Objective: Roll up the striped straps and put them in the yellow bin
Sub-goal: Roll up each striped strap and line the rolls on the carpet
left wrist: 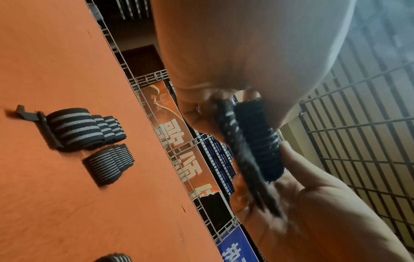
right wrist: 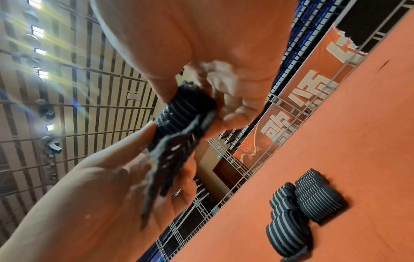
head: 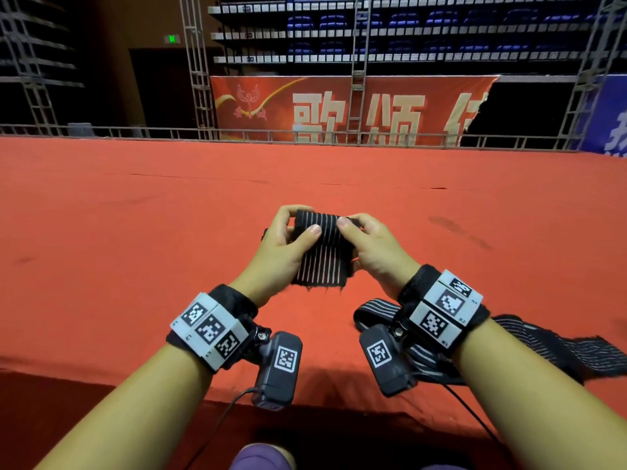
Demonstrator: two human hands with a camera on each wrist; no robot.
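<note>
I see bare forearms, no sleeves. Each wrist wears a fuzzy black band (head: 234, 301) carrying white blocks printed with black square codes (head: 208, 330). A dark camera unit (head: 278, 368) with its own code tag hangs below each wrist on a screwed bracket, trailing a thin black cable (head: 220, 422).

Black striped strap (head: 322, 247), seemingly half rolled, held above the red surface, frayed end hanging.

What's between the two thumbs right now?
In the head view, the striped strap fills it: left hand and right hand both pinch its rolled top, tail hanging.
</note>
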